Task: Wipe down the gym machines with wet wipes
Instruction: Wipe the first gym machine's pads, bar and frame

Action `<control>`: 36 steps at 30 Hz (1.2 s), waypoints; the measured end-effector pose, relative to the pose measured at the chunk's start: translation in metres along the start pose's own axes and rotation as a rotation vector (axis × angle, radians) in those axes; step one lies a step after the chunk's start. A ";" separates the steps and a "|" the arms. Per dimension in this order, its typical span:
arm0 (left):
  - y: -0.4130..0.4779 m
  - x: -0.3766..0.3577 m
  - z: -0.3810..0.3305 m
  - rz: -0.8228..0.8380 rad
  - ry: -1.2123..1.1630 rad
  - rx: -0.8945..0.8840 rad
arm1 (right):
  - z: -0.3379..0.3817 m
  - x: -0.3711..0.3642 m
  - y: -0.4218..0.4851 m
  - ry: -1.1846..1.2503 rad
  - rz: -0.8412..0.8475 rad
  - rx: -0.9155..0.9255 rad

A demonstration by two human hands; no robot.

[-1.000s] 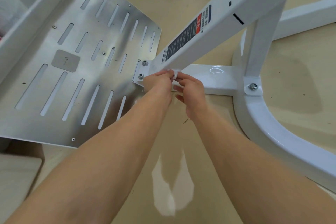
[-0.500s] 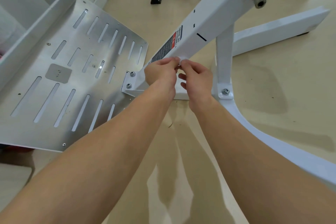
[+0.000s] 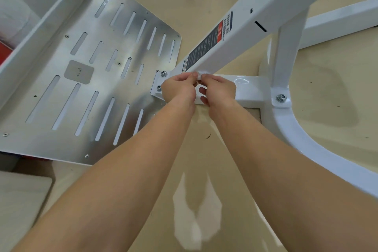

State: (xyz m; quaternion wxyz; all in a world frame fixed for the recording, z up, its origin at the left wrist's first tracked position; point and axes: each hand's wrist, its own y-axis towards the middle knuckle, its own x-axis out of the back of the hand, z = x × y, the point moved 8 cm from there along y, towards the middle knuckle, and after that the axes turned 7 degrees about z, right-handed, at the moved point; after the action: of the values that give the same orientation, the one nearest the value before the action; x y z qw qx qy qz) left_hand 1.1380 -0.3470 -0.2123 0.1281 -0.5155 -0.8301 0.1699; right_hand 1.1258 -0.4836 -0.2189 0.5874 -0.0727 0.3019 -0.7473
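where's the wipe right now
Near the centre of the head view, the wipe is a white wad pinched between the left hand and right hand, under the slanted white beam, right of the slotted metal plate.

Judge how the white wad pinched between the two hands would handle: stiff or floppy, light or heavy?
Probably floppy: the wad looks crumpled between the left hand and right hand. Likely very light, since fingertip pinches alone carry it. Wetness or slipperiness cannot be told.
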 end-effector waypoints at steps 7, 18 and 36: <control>0.042 0.037 0.033 -0.109 0.010 0.063 | -0.043 -0.030 0.025 0.003 0.000 -0.109; 0.072 0.059 0.049 -0.050 0.071 0.159 | -0.071 -0.051 0.031 0.039 0.064 -0.169; -0.018 -0.023 -0.035 0.118 0.177 -0.084 | 0.039 0.021 -0.020 0.085 0.017 -0.009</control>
State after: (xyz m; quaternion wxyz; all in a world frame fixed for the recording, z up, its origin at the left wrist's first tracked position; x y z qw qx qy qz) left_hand 1.1464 -0.3697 -0.1739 0.1690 -0.5813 -0.7901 0.0961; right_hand 1.1214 -0.5151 -0.1819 0.5800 -0.0410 0.3306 -0.7434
